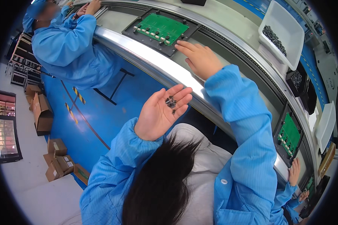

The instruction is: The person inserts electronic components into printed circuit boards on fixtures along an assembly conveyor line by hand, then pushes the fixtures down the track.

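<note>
A small heap of dark components (pixel 171 102) lies in the cupped palm of my left grip (pixel 157 114); that hand is turned up, fingers slightly curled and thumb off to one side, not clamped on the parts. It is held out in front of my body, on the near side of the silver rail (pixel 150 54) that edges the conveyor line (pixel 236 56). My right grip (pixel 202 60) is palm down over the line, fingers stretched out and thumb apart from them, the fingertips just beside the right end of a green circuit board (pixel 163 26). I cannot tell whether they touch it. White connectors line the board's near edge, and it sits in a black fixture (pixel 148 40) with dark knobs. Farther right along the line is a second green board (pixel 290 131) in its own fixture. Across the line stand a white tray (pixel 291 26) partly filled with dark parts and a black bin (pixel 308 95) of small parts. To my left, a co-worker in a blue smock (pixel 64 43) works at the line; cardboard boxes (pixel 42 112) stand by the wall.
</note>
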`<state>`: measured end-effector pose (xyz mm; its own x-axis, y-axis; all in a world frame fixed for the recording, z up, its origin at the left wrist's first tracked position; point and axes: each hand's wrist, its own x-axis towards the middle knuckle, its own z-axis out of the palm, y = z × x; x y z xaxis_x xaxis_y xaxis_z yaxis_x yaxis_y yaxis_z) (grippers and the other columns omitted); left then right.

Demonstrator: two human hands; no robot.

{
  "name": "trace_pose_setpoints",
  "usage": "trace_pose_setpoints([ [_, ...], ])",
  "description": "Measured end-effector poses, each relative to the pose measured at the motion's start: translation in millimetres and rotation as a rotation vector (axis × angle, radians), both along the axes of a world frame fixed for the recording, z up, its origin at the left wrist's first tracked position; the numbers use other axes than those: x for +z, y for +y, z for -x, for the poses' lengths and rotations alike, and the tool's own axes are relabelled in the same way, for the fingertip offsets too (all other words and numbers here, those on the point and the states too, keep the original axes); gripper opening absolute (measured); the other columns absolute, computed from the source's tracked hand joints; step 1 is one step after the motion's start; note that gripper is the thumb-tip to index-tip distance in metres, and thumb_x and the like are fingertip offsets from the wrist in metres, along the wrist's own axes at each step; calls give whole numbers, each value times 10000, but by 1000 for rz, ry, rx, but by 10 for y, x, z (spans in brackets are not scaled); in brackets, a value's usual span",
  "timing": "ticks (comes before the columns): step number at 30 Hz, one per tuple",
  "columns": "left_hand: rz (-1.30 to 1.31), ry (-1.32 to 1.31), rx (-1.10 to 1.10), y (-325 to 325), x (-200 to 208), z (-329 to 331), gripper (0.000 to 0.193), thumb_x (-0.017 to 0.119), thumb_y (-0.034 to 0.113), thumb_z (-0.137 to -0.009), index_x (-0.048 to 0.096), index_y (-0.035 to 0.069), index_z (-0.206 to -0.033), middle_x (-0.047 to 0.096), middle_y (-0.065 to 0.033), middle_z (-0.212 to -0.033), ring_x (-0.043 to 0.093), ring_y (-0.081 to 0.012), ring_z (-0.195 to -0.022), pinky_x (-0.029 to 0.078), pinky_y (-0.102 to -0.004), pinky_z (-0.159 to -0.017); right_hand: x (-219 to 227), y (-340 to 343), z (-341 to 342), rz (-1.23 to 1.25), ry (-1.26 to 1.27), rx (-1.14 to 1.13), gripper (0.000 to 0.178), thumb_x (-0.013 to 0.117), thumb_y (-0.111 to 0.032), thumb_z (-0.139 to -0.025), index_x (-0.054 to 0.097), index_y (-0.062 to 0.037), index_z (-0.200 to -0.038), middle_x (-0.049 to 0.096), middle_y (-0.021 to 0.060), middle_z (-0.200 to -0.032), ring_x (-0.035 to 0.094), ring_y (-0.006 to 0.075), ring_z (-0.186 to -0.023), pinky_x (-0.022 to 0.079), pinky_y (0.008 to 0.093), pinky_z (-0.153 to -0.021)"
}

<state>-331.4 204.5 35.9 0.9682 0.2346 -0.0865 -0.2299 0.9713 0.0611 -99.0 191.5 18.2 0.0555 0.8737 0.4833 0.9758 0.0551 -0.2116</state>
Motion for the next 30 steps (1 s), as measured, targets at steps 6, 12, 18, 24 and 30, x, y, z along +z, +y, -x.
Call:
trace_pose_setpoints([
  [6,-127,196,122,-45,272,-76,490,275,258,-1009,308,-52,-1387,327,-250,-1453,374,-337,-1337,417,-409,-1024,17,252,-55,150,-13,-27,394,526,-6,-742,560,-146,-1109,583,-12,-1208,585,265,-993,480,358,-804],
  [12,-133,118,48,-160,401,-317,557,280,325,-1007,254,-46,-1422,273,-253,-1480,342,-343,-1356,414,-407,-1026,144,-101,-288,110,-89,61,325,523,-3,-709,546,-128,-1009,652,60,-920,598,311,-813,477,408,-715],
  [18,-13,-9,-109,-24,120,-752,590,254,357,-1010,199,-36,-1447,223,-256,-1500,305,-351,-1376,426,-408,-1018,65,-1110,-585,350,-6,-53,271,528,-11,-696,511,-83,-956,640,110,-828,583,329,-760,443,397,-669],
  [24,54,-101,-325,182,-378,-1349,588,230,363,-1013,189,-30,-1448,208,-258,-1503,287,-360,-1382,436,-421,-1015,-71,-1819,-875,619,67,-366,181,543,2,-709,525,-58,-879,625,92,-818,563,291,-736,422,342,-703],
  [30,-53,2,-439,57,-528,-1937,586,224,370,-1013,211,-34,-1437,242,-269,-1483,293,-370,-1375,412,-434,-1044,-56,-2007,-882,182,359,-549,176,583,13,-711,593,-32,-881,616,100,-854,553,253,-761,442,336,-757],
])
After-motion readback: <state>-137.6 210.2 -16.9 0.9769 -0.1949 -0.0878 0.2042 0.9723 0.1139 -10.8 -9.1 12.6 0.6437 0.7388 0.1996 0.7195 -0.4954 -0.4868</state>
